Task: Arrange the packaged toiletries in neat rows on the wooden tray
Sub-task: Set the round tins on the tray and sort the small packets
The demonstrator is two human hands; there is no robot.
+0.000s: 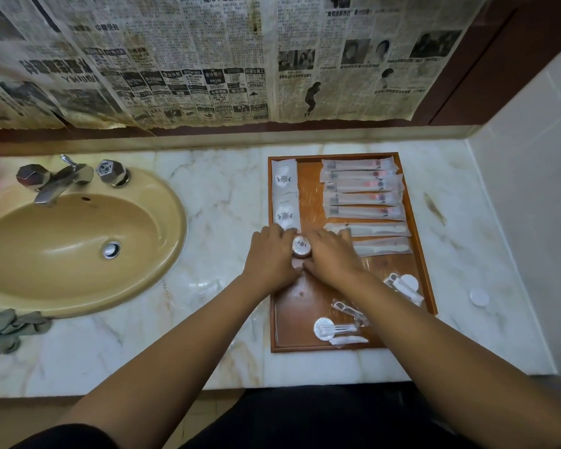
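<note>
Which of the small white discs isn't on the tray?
The white disc on the marble counter, just right of the wooden tray; the other two lie inside it.

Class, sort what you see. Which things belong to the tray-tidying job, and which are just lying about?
Job: wooden tray, long sachets, flat white packets, round pack, loose clear packets.
Lying about: sink, tap, grey cloth, newspaper.

The person wears a black top; its short left sleeve (62, 437) ends high on the arm, leaving both forearms bare from there down to the left hand (272, 259) and right hand (332, 259). Plain black clothing (305, 416) covers the body between the arms
</note>
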